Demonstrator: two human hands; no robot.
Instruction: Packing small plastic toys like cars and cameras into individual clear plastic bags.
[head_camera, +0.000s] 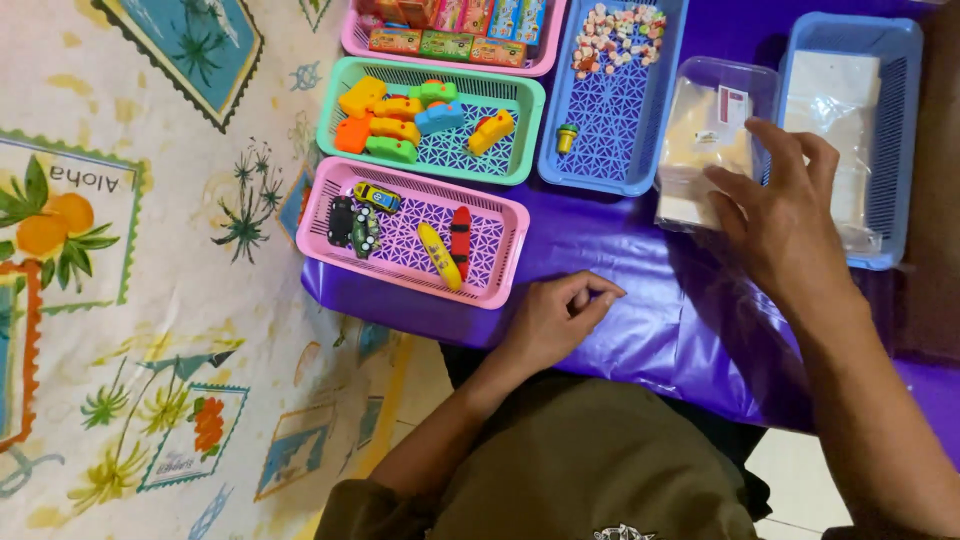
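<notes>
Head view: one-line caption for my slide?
Right hand on clear bags; left hand rests on purple sheet beside toy baskets.

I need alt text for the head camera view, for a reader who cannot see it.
A person's right hand reaches onto a stack of clear bags on a purple cloth, while the left hand rests curled near a pink basket of toy cars.

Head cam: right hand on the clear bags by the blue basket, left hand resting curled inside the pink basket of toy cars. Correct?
Not quite. In the head view the left hand rests curled on the purple sheet, beside the pink basket, not inside it. The right hand is on the clear bags by the blue basket, as stated.
</notes>
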